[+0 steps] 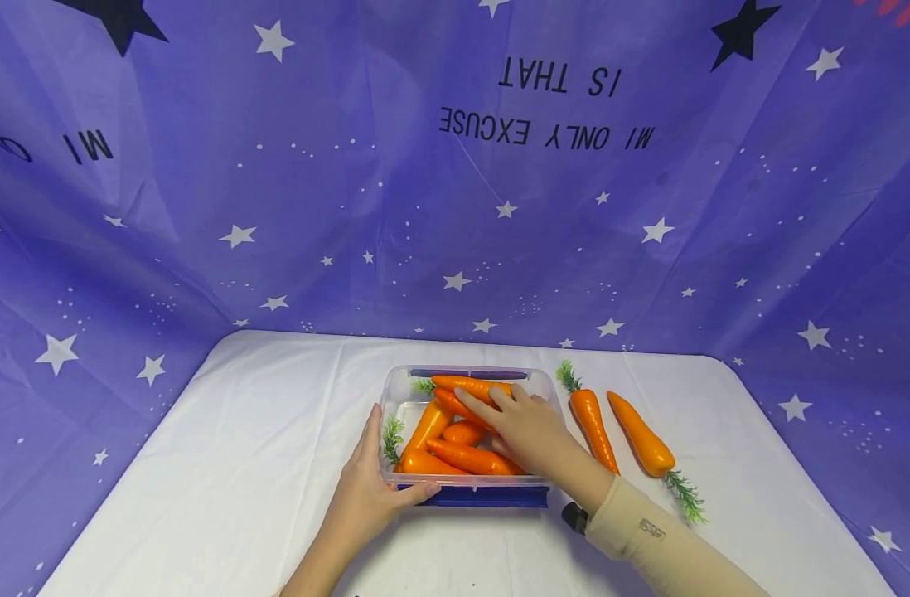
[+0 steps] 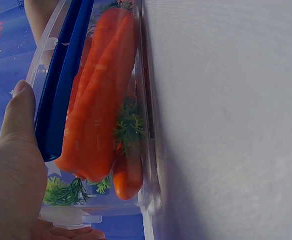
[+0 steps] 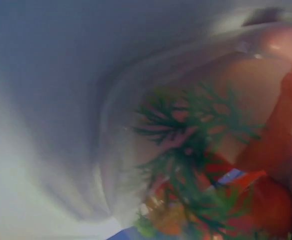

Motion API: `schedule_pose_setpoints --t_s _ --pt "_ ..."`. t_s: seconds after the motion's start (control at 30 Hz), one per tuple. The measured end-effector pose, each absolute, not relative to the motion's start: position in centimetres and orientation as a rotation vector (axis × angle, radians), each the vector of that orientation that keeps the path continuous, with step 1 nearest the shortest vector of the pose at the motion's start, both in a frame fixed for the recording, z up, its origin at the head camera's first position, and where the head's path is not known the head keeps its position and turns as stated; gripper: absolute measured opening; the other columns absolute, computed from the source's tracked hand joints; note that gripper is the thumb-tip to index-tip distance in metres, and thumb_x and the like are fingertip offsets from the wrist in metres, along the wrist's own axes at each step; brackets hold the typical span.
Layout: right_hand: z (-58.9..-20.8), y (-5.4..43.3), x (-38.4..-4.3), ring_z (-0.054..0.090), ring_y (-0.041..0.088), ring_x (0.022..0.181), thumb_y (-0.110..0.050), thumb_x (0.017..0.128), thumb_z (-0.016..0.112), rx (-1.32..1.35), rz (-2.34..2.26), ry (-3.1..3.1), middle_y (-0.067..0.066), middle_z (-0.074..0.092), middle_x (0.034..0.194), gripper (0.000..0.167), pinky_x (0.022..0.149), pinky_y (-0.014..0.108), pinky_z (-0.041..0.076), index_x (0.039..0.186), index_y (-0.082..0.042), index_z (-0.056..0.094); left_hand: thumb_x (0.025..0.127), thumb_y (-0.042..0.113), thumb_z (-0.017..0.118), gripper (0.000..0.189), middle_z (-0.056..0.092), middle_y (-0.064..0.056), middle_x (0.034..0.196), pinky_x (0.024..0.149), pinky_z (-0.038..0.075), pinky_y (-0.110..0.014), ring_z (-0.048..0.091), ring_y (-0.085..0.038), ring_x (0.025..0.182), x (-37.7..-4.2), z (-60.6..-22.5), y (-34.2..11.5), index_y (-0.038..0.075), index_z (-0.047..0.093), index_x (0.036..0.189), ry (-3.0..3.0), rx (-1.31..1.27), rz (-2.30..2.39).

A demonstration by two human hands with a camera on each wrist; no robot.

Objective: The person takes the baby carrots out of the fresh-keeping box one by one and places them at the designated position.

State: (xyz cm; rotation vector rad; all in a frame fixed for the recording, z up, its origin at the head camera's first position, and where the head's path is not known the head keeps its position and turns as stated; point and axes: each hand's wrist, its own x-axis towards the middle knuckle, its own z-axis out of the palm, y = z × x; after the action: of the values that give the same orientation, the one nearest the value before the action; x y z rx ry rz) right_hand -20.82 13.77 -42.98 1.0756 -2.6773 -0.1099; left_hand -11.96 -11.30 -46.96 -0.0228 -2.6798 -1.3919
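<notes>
A clear plastic box with blue clasps holds several orange carrots with green tops. My left hand grips its near left corner, thumb on the front side and fingers along the left wall. In the left wrist view the thumb lies beside the blue clasp, and carrots show through the wall. My right hand reaches into the right part of the box, its fingers bent over a carrot. Blurred green leaves hide much of that grasp in the right wrist view.
Right of the box, two more carrots lie on the white cloth: one with its leaves away from me, another with its leaves towards me. A small black object sits by the right sleeve. A purple star-printed curtain stands behind the table.
</notes>
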Motion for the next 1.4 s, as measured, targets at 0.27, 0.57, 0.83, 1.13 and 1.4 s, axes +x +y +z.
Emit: schedule_pose_setpoints --t_s 0.27,0.57,0.83,1.13,1.4 --pt "-41.6 14.2 -20.4 0.054 0.026 0.083 -0.031 0.088 0.073 1.074 -0.047 -2.643 -0.002 0.061 0.107 0.085 0.069 0.036 0.05 0.158 -0.037 0.025 0.059 0.071 0.082 0.14 0.019 -0.014 0.165 0.117 0.032 -0.057 0.029 -0.037 0.149 -12.0 -46.9 -11.2 0.016 0.004 0.161 -2.689 -0.011 -1.392" --pt "-39.1 15.2 -20.2 0.057 0.023 0.085 -0.035 0.094 0.067 0.978 0.017 -2.699 -0.003 0.063 0.114 0.082 0.07 0.036 0.055 0.159 -0.035 0.018 0.059 0.073 0.081 0.139 0.019 -0.014 0.165 0.116 0.032 -0.059 0.028 -0.037 0.149 -11.9 -46.9 -11.2 0.017 0.006 0.161 -2.706 0.004 -1.378" --pt "-37.1 16.3 -20.1 0.045 0.019 0.077 -0.035 0.097 0.062 0.889 0.082 -2.821 -0.004 0.054 0.099 0.08 0.059 0.027 0.042 0.16 -0.036 0.012 0.058 0.072 0.082 0.14 0.02 -0.015 0.165 0.117 0.031 -0.057 0.029 -0.037 0.148 -12.0 -47.0 -11.3 0.011 0.008 0.161 -2.689 -0.006 -1.375" --pt "-36.1 19.1 -20.4 0.052 0.021 0.084 -0.035 0.097 0.061 0.774 0.189 -2.885 -0.003 0.054 0.1 0.082 0.059 0.03 0.045 0.16 -0.034 0.009 0.058 0.073 0.081 0.14 0.02 -0.015 0.165 0.116 0.032 -0.057 0.029 -0.037 0.148 -12.0 -46.9 -11.3 0.015 0.006 0.161 -2.697 -0.005 -1.365" --pt "-36.0 22.3 -20.5 0.06 0.03 0.104 -0.034 0.097 0.06 0.635 0.243 -2.992 0.006 0.059 0.126 0.083 0.079 0.05 0.056 0.16 -0.034 0.006 0.059 0.072 0.081 0.14 0.02 -0.015 0.165 0.117 0.031 -0.057 0.029 -0.037 0.148 -12.0 -46.9 -11.3 0.013 0.006 0.161 -2.689 -0.012 -1.374"
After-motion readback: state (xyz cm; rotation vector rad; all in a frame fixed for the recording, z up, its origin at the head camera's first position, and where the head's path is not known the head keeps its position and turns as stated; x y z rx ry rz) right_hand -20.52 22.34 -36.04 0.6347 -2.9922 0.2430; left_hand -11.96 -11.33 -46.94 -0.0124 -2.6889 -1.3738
